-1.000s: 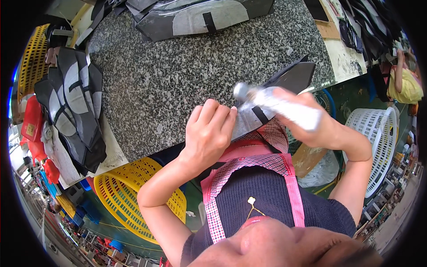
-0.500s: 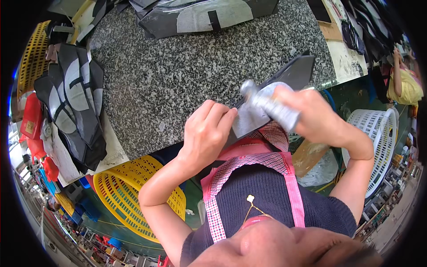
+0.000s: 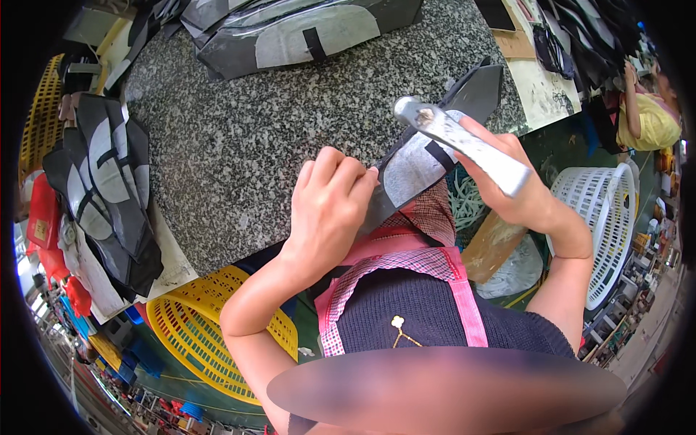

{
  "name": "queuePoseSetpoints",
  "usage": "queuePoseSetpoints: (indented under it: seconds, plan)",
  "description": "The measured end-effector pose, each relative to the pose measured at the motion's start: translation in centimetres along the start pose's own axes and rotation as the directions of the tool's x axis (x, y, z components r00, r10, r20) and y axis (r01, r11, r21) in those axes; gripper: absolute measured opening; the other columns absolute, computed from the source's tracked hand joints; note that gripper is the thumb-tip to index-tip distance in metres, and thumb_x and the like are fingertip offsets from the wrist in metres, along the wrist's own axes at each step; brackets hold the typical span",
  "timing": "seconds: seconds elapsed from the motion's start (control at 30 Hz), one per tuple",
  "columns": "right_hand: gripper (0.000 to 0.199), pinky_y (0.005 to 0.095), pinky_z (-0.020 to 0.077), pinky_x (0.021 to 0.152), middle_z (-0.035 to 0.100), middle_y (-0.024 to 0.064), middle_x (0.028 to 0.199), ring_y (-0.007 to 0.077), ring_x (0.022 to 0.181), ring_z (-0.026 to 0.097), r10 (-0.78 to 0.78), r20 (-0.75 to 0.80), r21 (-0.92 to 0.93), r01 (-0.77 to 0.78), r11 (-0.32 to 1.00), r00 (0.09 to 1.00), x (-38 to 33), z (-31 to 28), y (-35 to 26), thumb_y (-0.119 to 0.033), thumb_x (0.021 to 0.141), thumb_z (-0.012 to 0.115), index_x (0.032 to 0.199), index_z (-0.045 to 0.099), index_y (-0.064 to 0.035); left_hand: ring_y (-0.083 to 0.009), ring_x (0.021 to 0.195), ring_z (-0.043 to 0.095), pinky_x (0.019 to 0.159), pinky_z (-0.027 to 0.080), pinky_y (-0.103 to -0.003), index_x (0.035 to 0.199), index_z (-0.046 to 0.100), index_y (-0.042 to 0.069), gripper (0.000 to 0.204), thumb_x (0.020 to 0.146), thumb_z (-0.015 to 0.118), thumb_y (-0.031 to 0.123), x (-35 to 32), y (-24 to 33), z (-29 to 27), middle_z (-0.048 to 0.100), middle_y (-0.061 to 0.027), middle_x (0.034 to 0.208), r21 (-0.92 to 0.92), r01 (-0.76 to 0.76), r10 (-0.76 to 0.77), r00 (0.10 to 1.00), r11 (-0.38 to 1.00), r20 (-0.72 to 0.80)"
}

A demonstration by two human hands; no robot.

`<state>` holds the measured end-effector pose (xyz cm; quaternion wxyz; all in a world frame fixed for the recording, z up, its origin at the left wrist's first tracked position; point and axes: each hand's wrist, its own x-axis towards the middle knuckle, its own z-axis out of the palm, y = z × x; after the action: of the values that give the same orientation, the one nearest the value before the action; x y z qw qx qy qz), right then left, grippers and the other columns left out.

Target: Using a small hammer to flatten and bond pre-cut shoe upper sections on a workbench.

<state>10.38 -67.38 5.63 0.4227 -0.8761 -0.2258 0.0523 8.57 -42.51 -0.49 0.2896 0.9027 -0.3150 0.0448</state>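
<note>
A hammer [image 3: 471, 145] with a long pale metal head is gripped in my right hand [image 3: 511, 192]; the fingers hide most of its handle. The head is held above a dark grey sheet piece [image 3: 475, 98], apart from it as far as I can tell. This piece lies along the front edge of the granite slab [image 3: 239, 167] and carries a light grey rounded patch [image 3: 409, 177] with a short black strap. My left hand [image 3: 326, 203] is closed, thumb and fingers pinching the piece's left part at its folded edge.
Similar dark pieces [image 3: 312, 43] are stacked at the slab's far side, and another pile [image 3: 109, 181] lies at the left. Below the edge stand a yellow basket [image 3: 196, 341] and a white basket [image 3: 594, 232]. A person in yellow [image 3: 649, 123] is at the far right.
The hammer has lifted off the patch, uncovering the black strap. My left hand keeps its pinch on the piece. The whole view has shifted slightly.
</note>
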Motion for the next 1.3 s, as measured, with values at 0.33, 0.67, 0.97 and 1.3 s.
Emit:
queuePoseSetpoints:
  seconds: [0.33, 0.67, 0.97, 1.3]
  plan:
    - [0.018, 0.0399, 0.0453, 0.06, 0.056, 0.0215, 0.074, 0.0424, 0.065, 0.056, 0.117, 0.197, 0.104, -0.139, 0.985, 0.973, -0.5, 0.7, -0.1, 0.004, 0.084, 0.06, 0.101, 0.055, 0.002, -0.0207, 0.09, 0.055, 0.07, 0.042, -0.033, 0.098, 0.069, -0.003, 0.024, 0.077, 0.066, 0.01, -0.6, 0.1, 0.6, 0.057, -0.0042, 0.085, 0.237, -0.178, 0.186, 0.982, 0.955, -0.011]
    - [0.017, 0.0493, 0.048, 0.055, 0.058, 0.0233, 0.065, 0.0455, 0.065, 0.062, 0.104, 0.3, 0.038, -0.121, 0.992, 0.948, 0.6, 0.6, -1.2, -0.014, 0.096, 0.055, 0.101, 0.048, -0.0001, -0.0236, 0.086, 0.057, 0.073, 0.047, -0.038, 0.089, 0.072, 0.006, 0.019, 0.071, 0.076, 0.007, -0.9, -0.9, -1.2, 0.065, -0.0015, 0.091, 0.065, -0.078, 0.078, 0.997, 0.995, 0.001]
    - [0.02, 0.0487, 0.0474, 0.054, 0.06, 0.0235, 0.068, 0.0447, 0.066, 0.063, 0.101, 0.388, -0.035, -0.095, 0.995, 0.916, 1.1, 1.0, -0.7, -0.013, 0.094, 0.059, 0.101, 0.046, 0.0006, -0.0192, 0.088, 0.058, 0.073, 0.042, -0.036, 0.094, 0.074, 0.009, 0.022, 0.073, 0.078, 0.016, -2.6, -1.6, -1.4, 0.066, 0.0034, 0.092, 0.23, -0.095, 0.104, 0.994, 0.969, -0.029]
    - [0.024, 0.0354, 0.048, 0.064, 0.057, 0.0191, 0.074, 0.0331, 0.064, 0.057, 0.35, 0.497, -0.096, -0.351, 0.932, 0.794, 2.6, 0.9, -1.2, -0.008, 0.098, 0.057, 0.119, 0.059, 0.0027, -0.017, 0.086, 0.059, 0.072, 0.04, -0.033, 0.093, 0.075, 0.013, 0.022, 0.074, 0.08, 0.022, -3.3, -3.1, -1.0, 0.066, 0.0055, 0.09, 0.284, -0.148, 0.186, 0.976, 0.947, -0.112]
